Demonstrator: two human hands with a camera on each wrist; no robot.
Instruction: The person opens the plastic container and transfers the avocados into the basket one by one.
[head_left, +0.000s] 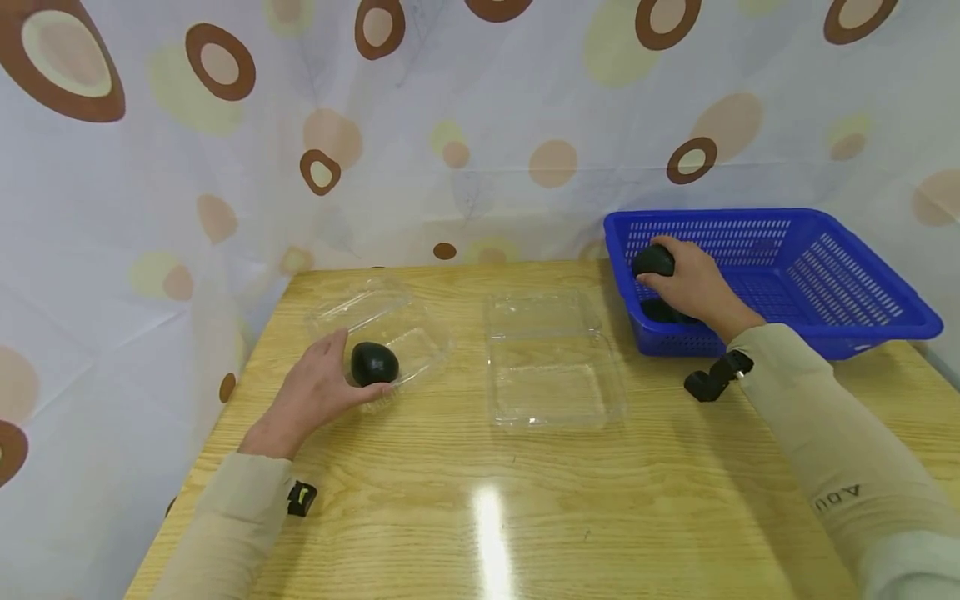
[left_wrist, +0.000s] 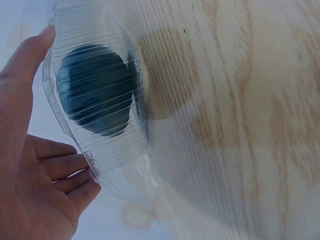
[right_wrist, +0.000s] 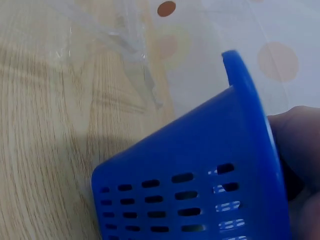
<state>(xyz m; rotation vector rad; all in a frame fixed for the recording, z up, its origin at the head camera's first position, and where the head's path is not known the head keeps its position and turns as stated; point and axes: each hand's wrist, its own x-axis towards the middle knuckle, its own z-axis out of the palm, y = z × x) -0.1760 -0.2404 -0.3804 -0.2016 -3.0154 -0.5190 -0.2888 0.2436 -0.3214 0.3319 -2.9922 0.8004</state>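
Observation:
A dark green avocado (head_left: pixel 374 364) lies in the near part of an open, clear plastic clamshell box (head_left: pixel 420 342) on the left. My left hand (head_left: pixel 318 387) holds that box by its rim, thumb on one side and fingers on the other; the left wrist view shows the avocado (left_wrist: pixel 95 90) through the ribbed wall. Over the left end of a blue plastic basket (head_left: pixel 750 340), my right hand (head_left: pixel 693 279) grips another avocado (head_left: pixel 654 261). Below it, more dark fruit (head_left: pixel 660 312) shows inside the basket. In the right wrist view the basket wall (right_wrist: pixel 190 165) hides most of the hand.
A second clear clamshell box (head_left: pixel 551 392) stands open on the wooden table (head_left: pixel 405 500), between the first box and the basket. Behind the table hangs a patterned white cloth (head_left: pixel 510 108).

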